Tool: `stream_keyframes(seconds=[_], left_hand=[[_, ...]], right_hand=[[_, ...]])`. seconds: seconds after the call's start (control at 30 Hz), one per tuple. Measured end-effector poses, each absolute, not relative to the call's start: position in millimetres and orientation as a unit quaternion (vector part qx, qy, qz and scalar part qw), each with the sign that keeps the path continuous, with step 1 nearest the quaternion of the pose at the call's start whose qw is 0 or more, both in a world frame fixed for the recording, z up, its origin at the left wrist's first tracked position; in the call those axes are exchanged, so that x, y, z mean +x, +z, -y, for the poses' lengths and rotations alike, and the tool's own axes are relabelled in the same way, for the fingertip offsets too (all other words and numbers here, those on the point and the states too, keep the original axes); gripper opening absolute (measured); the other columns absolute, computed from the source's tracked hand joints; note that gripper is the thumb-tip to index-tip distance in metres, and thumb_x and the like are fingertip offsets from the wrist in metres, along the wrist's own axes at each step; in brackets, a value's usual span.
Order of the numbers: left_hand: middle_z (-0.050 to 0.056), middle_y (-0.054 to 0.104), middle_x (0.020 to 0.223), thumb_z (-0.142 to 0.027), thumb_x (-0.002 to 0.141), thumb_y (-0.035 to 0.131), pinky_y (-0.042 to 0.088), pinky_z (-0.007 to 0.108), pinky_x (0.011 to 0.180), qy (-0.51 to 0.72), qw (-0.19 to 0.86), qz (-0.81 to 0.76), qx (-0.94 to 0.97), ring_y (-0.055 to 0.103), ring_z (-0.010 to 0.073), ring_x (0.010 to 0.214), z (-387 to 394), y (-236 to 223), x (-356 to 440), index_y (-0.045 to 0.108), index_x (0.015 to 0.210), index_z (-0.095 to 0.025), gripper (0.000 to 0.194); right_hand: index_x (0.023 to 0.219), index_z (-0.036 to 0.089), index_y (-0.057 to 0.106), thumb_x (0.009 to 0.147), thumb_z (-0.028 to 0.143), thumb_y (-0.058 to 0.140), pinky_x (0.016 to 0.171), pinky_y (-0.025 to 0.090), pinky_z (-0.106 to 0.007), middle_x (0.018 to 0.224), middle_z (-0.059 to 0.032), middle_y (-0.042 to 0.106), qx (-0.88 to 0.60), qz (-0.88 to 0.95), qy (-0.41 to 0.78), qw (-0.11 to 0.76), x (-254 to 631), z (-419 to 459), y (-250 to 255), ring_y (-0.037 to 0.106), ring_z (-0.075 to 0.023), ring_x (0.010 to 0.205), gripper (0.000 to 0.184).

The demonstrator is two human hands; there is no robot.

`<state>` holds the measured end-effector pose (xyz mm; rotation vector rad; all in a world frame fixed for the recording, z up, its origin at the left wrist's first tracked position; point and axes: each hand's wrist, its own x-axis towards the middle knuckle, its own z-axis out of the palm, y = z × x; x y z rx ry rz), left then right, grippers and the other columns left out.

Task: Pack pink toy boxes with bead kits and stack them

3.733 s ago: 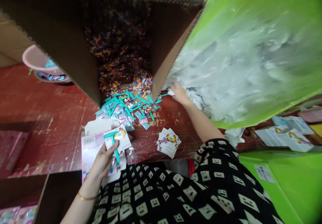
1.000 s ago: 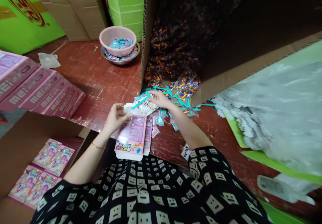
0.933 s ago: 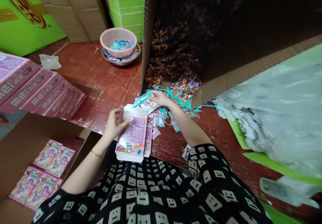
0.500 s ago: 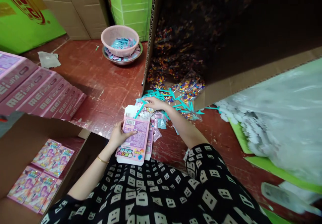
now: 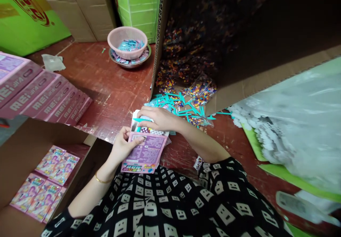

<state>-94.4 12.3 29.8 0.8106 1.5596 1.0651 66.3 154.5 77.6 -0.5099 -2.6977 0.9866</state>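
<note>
My left hand (image 5: 123,145) grips a small pink printed box (image 5: 146,154) by its left edge, just above my lap. My right hand (image 5: 157,119) presses a bundle with a teal plastic tool and a pixel-pattern card (image 5: 149,128) into the box's open top end. Just beyond my right hand lies a heap of teal tools and small packets (image 5: 181,103) on the red floor. Behind the heap, bags of coloured beads (image 5: 197,87) spill from a big cardboard carton (image 5: 239,45) lying on its side.
A carton (image 5: 32,159) at lower left holds flat pink boxes (image 5: 42,185); a row of pink boxes (image 5: 45,96) stands above it. A pink basket (image 5: 127,45) of packets sits on a metal dish. Clear plastic bags (image 5: 298,123) lie on green cardboard at right.
My right hand has drawn back from the heap with the teal tool and card and now pushes them into the box. My left hand has tilted the pink box.
</note>
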Motion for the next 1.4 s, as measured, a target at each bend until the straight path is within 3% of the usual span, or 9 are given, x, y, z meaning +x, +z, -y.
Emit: stream_keyframes(seconds=[0.13,0.3,0.53,0.63,0.8,1.03,1.2,1.3,1.4], left_hand=[[-0.003,0.062,0.07,-0.052,0.06,0.087,0.048,0.024,0.057,0.512,0.482,-0.623,0.342,0.059,0.0131,0.058,-19.3,43.9,-94.2,0.049,0.087,-0.02,0.057],[-0.002,0.057,0.076,-0.062,0.059,0.085,0.046,0.024,0.062,0.599,0.333,-0.593,0.422,0.056,0.0135,0.065,-25.1,12.0,-94.7,0.046,0.088,-0.021,0.063],[0.001,0.051,0.085,-0.075,0.07,0.068,0.047,0.03,0.063,0.614,0.056,-0.587,0.526,0.057,0.0173,0.072,-22.7,-54.0,-107.5,0.048,0.096,-0.018,0.066],[0.006,0.056,0.099,-0.058,0.079,0.073,0.051,0.033,0.072,0.598,-0.037,-0.504,0.623,0.063,0.0199,0.085,-19.8,-55.1,-117.3,0.046,0.113,-0.021,0.057],[0.009,0.06,0.109,-0.03,0.089,0.069,0.056,0.033,0.077,0.491,-0.021,-0.451,0.745,0.064,0.0215,0.098,-10.3,-25.2,-130.0,0.058,0.11,-0.023,0.024],[0.003,0.065,0.123,-0.015,0.087,0.069,0.063,0.043,0.081,0.595,0.039,-0.348,0.723,0.069,0.0215,0.1,8.4,-15.2,-128.5,0.032,0.141,-0.043,0.071],[0.011,0.064,0.122,-0.022,0.09,0.068,0.061,0.043,0.091,0.468,0.046,-0.384,0.795,0.065,0.0272,0.114,10.2,-7.5,-141.0,0.058,0.133,-0.027,0.044],[0.016,0.062,0.127,-0.036,0.088,0.071,0.061,0.042,0.091,0.424,0.048,-0.382,0.82,0.065,0.0278,0.113,6.8,9.5,-141.7,0.057,0.135,-0.021,0.052],[0.017,0.064,0.124,-0.032,0.087,0.072,0.062,0.038,0.087,0.41,0.07,-0.405,0.814,0.067,0.0251,0.108,7.4,27.8,-137.0,0.058,0.133,-0.018,0.049]], right_hand=[[0.113,0.018,0.064,0.099,0.042,0.048,0.08,0.042,-0.032,0.106,-0.0082,0.063,-0.181,0.936,0.262,0.151,69.2,-143.8,100.3,0.06,-0.0221,0.096,0.032],[0.122,0.023,0.062,0.096,0.044,0.054,0.093,0.046,-0.038,0.113,-0.007,0.065,-0.181,0.894,0.352,0.209,89.1,-127.6,108.8,0.061,-0.0261,0.106,0.034],[0.132,0.027,0.048,0.085,0.046,0.069,0.105,0.047,-0.051,0.137,-0.0125,0.051,-0.257,0.784,0.318,0.467,122.4,-104.4,17.6,0.051,-0.0292,0.128,0.055],[0.127,0.027,0.053,0.092,0.033,0.064,0.094,0.055,-0.044,0.126,-0.0127,0.056,-0.256,0.792,0.29,0.473,118.5,-86.4,-9.8,0.059,-0.0245,0.116,0.037],[0.11,0.023,0.066,0.09,0.028,0.067,0.086,0.06,-0.037,0.113,-0.0113,0.059,-0.217,0.833,0.2,0.468,113.8,-71.9,-13.0,0.063,-0.0219,0.107,0.02],[0.102,0.025,0.061,0.089,0.014,0.064,0.091,0.061,-0.047,0.123,-0.0065,0.063,-0.09,0.828,0.107,0.543,119.0,-64.7,-19.6,0.059,-0.0262,0.125,0.018],[0.115,0.019,0.065,0.089,0.02,0.068,0.098,0.058,-0.042,0.114,-0.0105,0.066,-0.092,0.88,0.071,0.461,127.0,-73.3,-2.1,0.057,-0.0267,0.128,0.027],[0.123,0.017,0.063,0.087,0.036,0.072,0.1,0.056,-0.045,0.126,-0.0153,0.064,-0.12,0.897,0.117,0.41,129.2,-74.0,13.4,0.056,-0.0273,0.129,0.041],[0.124,0.017,0.062,0.09,0.027,0.069,0.101,0.056,-0.044,0.132,-0.0153,0.063,-0.146,0.892,0.184,0.386,128.8,-69.3,28.9,0.057,-0.0239,0.127,0.036]])
